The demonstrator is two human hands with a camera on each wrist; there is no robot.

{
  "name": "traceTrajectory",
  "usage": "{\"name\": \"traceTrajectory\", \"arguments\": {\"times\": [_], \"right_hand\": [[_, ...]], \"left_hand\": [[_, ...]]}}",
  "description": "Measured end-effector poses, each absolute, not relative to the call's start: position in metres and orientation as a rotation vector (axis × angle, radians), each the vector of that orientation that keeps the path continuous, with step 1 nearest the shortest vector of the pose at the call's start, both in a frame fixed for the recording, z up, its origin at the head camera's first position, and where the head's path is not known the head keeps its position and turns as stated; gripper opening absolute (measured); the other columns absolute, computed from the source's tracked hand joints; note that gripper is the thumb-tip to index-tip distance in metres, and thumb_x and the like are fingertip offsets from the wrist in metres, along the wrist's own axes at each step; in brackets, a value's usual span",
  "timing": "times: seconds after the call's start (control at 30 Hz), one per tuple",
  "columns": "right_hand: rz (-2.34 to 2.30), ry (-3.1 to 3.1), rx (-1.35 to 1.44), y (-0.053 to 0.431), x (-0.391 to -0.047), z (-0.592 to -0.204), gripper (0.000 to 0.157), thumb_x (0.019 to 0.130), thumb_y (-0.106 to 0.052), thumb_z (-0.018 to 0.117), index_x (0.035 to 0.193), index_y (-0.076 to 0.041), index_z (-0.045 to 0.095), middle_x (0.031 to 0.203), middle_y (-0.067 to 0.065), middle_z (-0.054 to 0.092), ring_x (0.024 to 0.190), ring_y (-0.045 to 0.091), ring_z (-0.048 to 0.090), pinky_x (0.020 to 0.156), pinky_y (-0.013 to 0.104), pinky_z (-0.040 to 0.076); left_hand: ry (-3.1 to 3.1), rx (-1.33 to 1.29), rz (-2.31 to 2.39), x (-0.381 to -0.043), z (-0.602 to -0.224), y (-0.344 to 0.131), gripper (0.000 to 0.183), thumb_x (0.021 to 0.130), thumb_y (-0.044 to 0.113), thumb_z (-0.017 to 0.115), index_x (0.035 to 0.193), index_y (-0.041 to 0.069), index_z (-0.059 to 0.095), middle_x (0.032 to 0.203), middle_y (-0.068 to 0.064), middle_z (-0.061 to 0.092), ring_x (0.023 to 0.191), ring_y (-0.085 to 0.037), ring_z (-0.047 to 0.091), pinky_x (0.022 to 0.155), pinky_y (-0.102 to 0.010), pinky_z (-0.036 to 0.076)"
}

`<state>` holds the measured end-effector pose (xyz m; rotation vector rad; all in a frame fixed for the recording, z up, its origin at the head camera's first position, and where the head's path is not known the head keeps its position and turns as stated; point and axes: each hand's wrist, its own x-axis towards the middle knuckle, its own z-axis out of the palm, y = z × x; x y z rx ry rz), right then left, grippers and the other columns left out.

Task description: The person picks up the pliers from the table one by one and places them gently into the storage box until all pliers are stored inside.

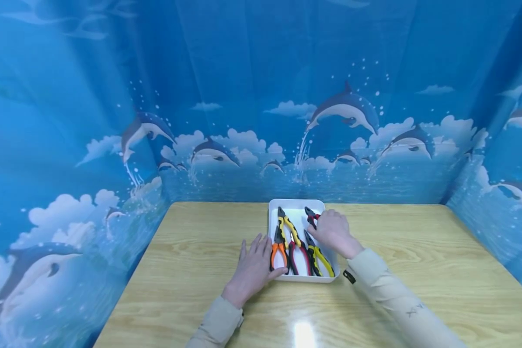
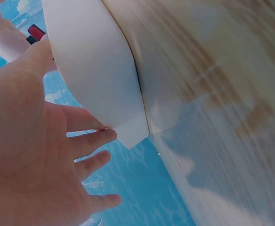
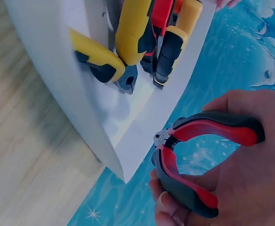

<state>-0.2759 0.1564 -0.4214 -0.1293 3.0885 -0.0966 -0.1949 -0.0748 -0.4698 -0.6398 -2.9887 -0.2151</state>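
Note:
A white tray (image 1: 304, 279) on the wooden table holds several pliers. Among them are orange-handled pliers (image 1: 279, 245), long yellow-and-black pliers (image 1: 288, 224) and another yellow-and-black pair (image 1: 326, 262) at the right. Red-and-black pliers (image 3: 187, 190) are in my right hand (image 1: 334, 232), their handles spread between thumb side and fingers. In the right wrist view their short metal head is by the tray's rim. My left hand (image 1: 254, 266) lies along the tray's left side, fingers extended and spread, fingertips at its wall (image 2: 90, 56).
Wooden table surface (image 1: 191, 270) stretches to both sides of the tray. Behind it hangs a blue curtain (image 1: 243, 96) printed with dolphins and clouds. A small black piece (image 1: 349, 276) shows beside the right sleeve.

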Motion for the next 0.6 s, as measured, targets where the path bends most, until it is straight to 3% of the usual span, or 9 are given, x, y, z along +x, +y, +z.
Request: {"name": "traceTrajectory", "arguments": {"times": [0.23, 0.43, 0.6], "right_hand": [[-0.014, 3.011, -0.132, 0.142, -0.289, -0.427, 0.070, 0.100, -0.050, 0.053, 0.113, 0.019, 0.060, 0.101, 0.028, 0.058, 0.093, 0.038, 0.061, 0.085, 0.051, 0.054], [0.002, 3.014, -0.134, 0.134, -0.299, -0.434, 0.069, 0.101, -0.050, 0.052, 0.111, 0.018, 0.061, 0.099, 0.027, 0.057, 0.090, 0.036, 0.061, 0.083, 0.050, 0.055], [0.023, 3.008, -0.103, 0.126, -0.307, -0.437, 0.071, 0.101, -0.048, 0.053, 0.119, 0.020, 0.058, 0.105, 0.029, 0.057, 0.102, 0.041, 0.060, 0.095, 0.052, 0.049]], "left_hand": [[-2.980, -0.635, -0.186, -0.196, -0.469, -0.075, 0.091, 0.096, 0.068, 0.050, 0.154, -0.001, 0.038, 0.160, -0.019, 0.036, 0.150, -0.037, 0.029, 0.119, -0.066, 0.022], [-2.976, -0.638, -0.175, -0.195, -0.470, -0.075, 0.091, 0.096, 0.067, 0.049, 0.154, -0.001, 0.037, 0.160, -0.019, 0.035, 0.150, -0.036, 0.029, 0.119, -0.066, 0.022], [-2.977, -0.634, -0.195, -0.195, -0.470, -0.074, 0.090, 0.096, 0.067, 0.049, 0.154, -0.001, 0.037, 0.161, -0.019, 0.035, 0.151, -0.037, 0.028, 0.119, -0.066, 0.021]]}}
